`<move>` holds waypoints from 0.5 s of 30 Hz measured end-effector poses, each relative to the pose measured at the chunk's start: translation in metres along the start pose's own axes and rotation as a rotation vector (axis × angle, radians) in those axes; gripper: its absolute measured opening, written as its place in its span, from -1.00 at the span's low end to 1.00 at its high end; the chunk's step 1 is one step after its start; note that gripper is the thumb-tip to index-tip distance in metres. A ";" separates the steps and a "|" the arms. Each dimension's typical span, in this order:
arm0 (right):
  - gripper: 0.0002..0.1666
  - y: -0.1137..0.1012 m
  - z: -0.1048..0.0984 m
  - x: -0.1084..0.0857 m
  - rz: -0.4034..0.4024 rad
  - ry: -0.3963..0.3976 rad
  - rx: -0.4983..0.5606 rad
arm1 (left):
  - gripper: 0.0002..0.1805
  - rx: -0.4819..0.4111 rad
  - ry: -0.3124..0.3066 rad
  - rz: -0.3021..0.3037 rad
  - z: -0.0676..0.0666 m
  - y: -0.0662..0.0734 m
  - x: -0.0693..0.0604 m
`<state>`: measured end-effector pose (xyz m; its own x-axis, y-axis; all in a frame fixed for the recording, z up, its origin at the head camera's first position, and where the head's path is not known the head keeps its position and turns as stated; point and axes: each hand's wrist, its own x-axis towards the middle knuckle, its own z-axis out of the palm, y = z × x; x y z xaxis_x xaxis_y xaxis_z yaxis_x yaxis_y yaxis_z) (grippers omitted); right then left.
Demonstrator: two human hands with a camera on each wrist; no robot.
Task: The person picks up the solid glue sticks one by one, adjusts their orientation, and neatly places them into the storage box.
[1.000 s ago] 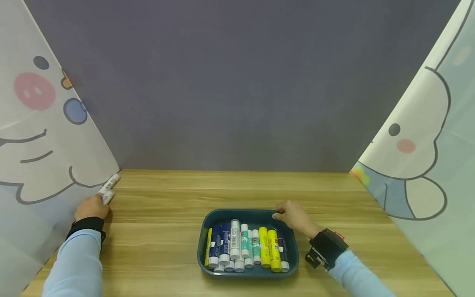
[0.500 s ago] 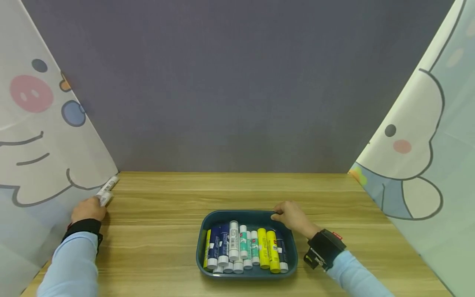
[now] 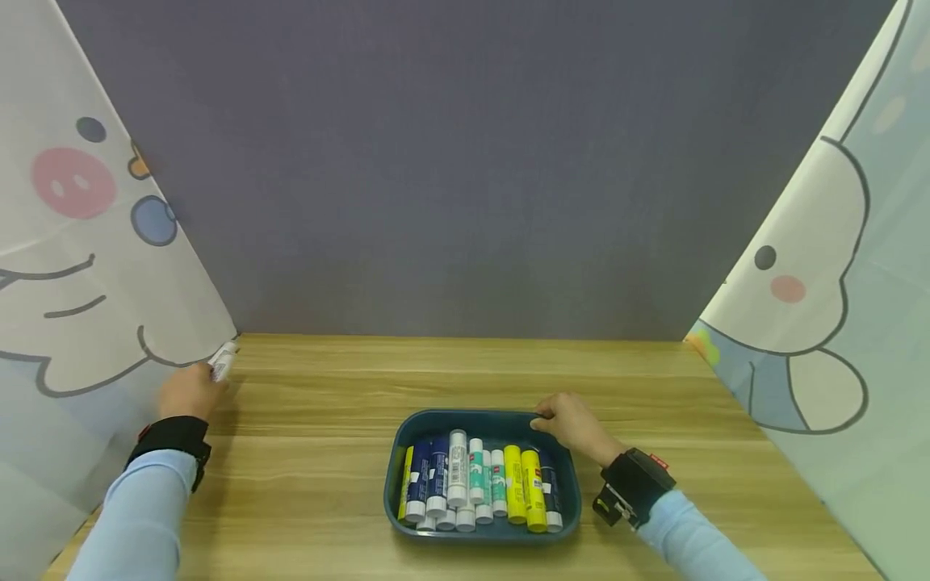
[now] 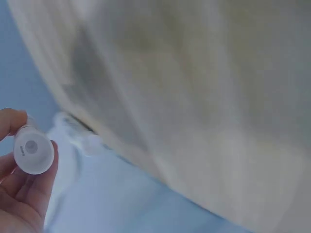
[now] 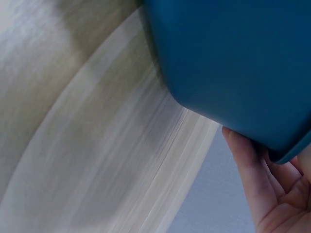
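My left hand (image 3: 190, 392) pinches a white glue stick (image 4: 34, 150) between thumb and fingers at the table's left edge, its round end facing the left wrist camera. A second white stick (image 4: 83, 138) lies beyond it, blurred. In the middle stands a dark teal tray (image 3: 407, 535) with several glue sticks piled inside: yellow ones (image 3: 534, 492), dark blue ones (image 3: 418, 482), a white one (image 3: 458, 468) and green-and-white ones (image 3: 476, 470). My right hand (image 3: 574, 424) grips the tray's far right rim, fingers against the outer wall in the right wrist view.
The wooden table (image 3: 312, 452) runs back to a grey panel (image 3: 450, 177). Sheets with cartoon drawings stand along both sides, the left sheet (image 3: 94, 339) close to my left hand and the right sheet (image 3: 806, 323) beyond my right arm.
My left hand has risen and moved forward and slightly right with the white glue stick, now covering most of the other white stick. My right hand and the tray stay in place.
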<state>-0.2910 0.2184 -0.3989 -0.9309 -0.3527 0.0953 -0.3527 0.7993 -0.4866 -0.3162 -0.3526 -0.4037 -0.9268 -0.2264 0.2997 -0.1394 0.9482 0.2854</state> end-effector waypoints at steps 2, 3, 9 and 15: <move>-0.95 0.000 0.001 0.002 -0.002 0.004 -0.003 | -0.70 -0.015 0.034 0.041 -0.002 0.008 0.002; -0.94 0.000 0.001 0.003 -0.005 0.002 -0.001 | -0.68 -0.021 0.042 0.059 -0.003 0.012 0.003; -0.85 -0.003 0.002 0.005 -0.024 -0.007 0.011 | -0.59 -0.042 0.037 0.172 -0.014 0.045 0.003; -0.90 -0.004 0.003 0.008 -0.023 0.005 0.012 | -0.62 -0.075 0.014 0.254 -0.023 0.077 0.004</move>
<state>-0.2965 0.2116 -0.3989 -0.9229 -0.3687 0.1108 -0.3730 0.7848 -0.4950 -0.3227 -0.2858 -0.3594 -0.9239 0.0128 0.3824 0.1235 0.9559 0.2663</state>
